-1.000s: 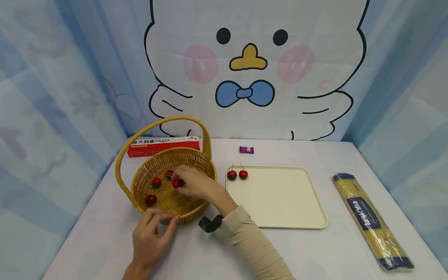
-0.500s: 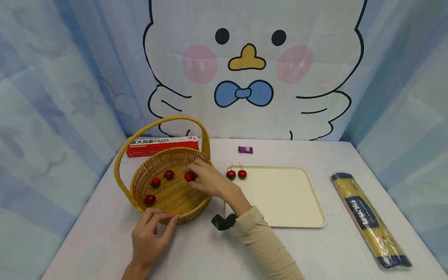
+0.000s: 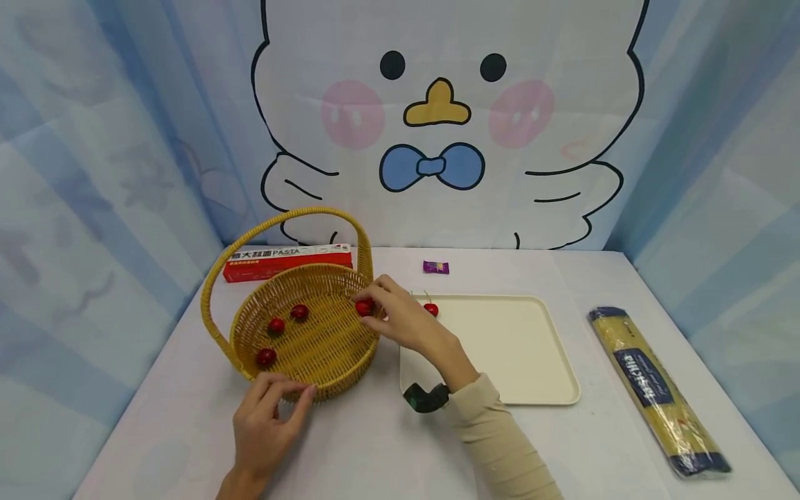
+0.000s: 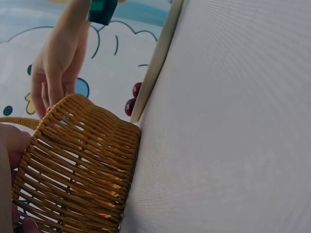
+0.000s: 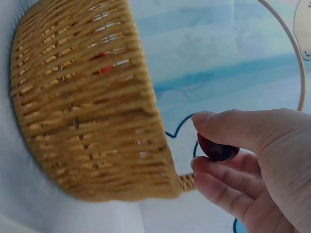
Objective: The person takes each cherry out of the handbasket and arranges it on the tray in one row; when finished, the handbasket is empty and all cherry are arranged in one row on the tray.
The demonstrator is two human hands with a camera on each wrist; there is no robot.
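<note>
My right hand (image 3: 409, 323) pinches a dark red cherry (image 3: 364, 307) between thumb and fingers above the right rim of a yellow wicker basket (image 3: 325, 354). In the right wrist view the held cherry (image 5: 218, 149) is up beyond the basket wall (image 5: 97, 121). The basket's front rim is pinched by the thumb and fingers of my left hand (image 3: 265, 423). Three cherries (image 3: 276, 326) lie inside the basket, toward its left. To the right, a cherry (image 3: 431, 308) sits at the back left corner of a cream tray (image 3: 494, 354); my right hand mostly hides its neighbour.
Behind the basket lies a red pasta box (image 3: 287, 262), under the tall basket handle (image 3: 281, 219). A small purple wrapped sweet (image 3: 435, 267) is at the table's back. Along the right side lies a pasta packet (image 3: 656, 389). A printed curtain (image 3: 437, 208) closes off the back.
My right hand has carried the cherry up and rightward from the middle of the basket to its right rim. My left hand keeps its place on the front rim.
</note>
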